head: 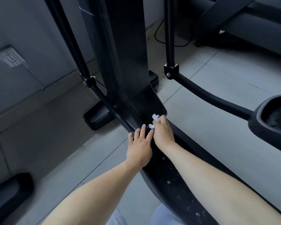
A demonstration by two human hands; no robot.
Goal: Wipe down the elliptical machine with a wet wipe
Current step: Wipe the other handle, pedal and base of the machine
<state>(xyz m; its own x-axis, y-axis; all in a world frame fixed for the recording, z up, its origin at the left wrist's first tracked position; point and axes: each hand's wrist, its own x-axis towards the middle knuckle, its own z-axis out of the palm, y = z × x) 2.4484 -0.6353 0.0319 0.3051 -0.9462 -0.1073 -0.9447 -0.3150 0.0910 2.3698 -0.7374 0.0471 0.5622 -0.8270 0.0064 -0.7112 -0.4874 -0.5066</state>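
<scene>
The black elliptical machine [126,65] fills the middle of the head view, its upright column rising from a low base rail. My right hand [163,132] grips a crumpled white wet wipe [155,118] against the base where the column meets the rail. Bits of the wipe stick out above and to the left of the fingers. My left hand [139,146] rests flat beside it, fingers straight on the rail's left edge, touching the machine and holding nothing.
A black foot pedal [272,117] on a curved arm [206,95] lies to the right. Two swing bars [169,38] flank the column. The stabiliser foot [97,118] sits on the grey tiled floor. A cable [159,36] and another machine [250,26] are at the back right.
</scene>
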